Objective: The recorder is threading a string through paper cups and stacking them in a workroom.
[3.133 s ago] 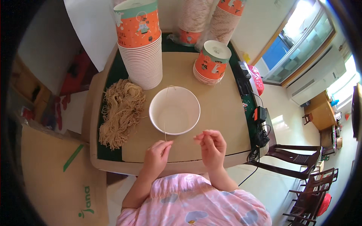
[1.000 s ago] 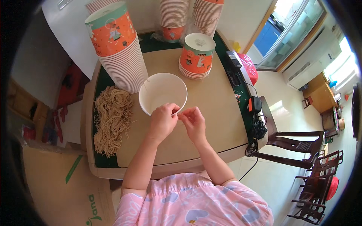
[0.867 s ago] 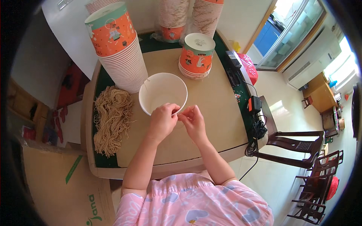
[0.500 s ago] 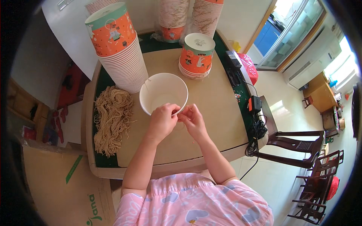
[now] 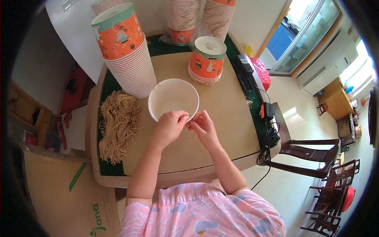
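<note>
A white paper bucket stands mouth up in front of me, and a thin tan cord hangs inside its far left rim. At the near rim, my left hand is closed, its fingertips pinching the edge. Just to its right, my right hand pinches the cord at the outside of the rim. A short loop of cord shows below the fingertips, whose exact hold is partly hidden. Left of the bucket lies a tangled bundle of tan cords.
A tall stack of orange-and-green paper buckets rises behind the cord bundle. A shorter stack stands beyond the bucket, with more stacks at the back. Black cables and adapters line the table's right edge. A wooden chair stands beyond.
Both hands stay at the near rim with small finger movements. The cord loop beneath the right fingertips shows more clearly. The whole view has shifted slightly.
</note>
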Demonstrator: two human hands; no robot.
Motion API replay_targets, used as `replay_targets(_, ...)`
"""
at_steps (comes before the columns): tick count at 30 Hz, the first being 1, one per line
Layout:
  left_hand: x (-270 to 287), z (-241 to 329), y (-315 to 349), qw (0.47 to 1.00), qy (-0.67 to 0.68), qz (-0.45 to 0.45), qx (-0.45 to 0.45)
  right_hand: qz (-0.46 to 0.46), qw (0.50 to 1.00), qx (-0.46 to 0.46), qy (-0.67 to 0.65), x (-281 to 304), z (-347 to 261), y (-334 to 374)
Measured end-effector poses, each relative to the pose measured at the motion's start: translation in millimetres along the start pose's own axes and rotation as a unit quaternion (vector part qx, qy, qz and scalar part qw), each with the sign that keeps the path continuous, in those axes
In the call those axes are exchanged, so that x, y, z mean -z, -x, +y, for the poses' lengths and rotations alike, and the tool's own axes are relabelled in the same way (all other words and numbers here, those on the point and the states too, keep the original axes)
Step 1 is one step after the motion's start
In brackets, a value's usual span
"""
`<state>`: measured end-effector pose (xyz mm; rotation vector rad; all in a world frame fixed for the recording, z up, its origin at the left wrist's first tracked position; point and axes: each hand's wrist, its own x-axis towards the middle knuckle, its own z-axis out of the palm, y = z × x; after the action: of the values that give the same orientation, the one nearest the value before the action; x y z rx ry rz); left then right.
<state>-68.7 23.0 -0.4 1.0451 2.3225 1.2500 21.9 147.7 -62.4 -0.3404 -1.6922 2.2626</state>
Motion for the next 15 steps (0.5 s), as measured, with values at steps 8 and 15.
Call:
replay_targets(8, 1.6, -9.9, -7.0, 0.999, -0.010, -0.030, -0.010, 0.007, 1.000, -0.002, 0.003, -0.6, -1.9, 0.5)
replay_targets(15, -1.1, -9.2, -2.8, 1.000, -0.023, 0.001, 0.002, 0.012, 1.000, -0.005, 0.014, -0.5, -5.9, 2.5)
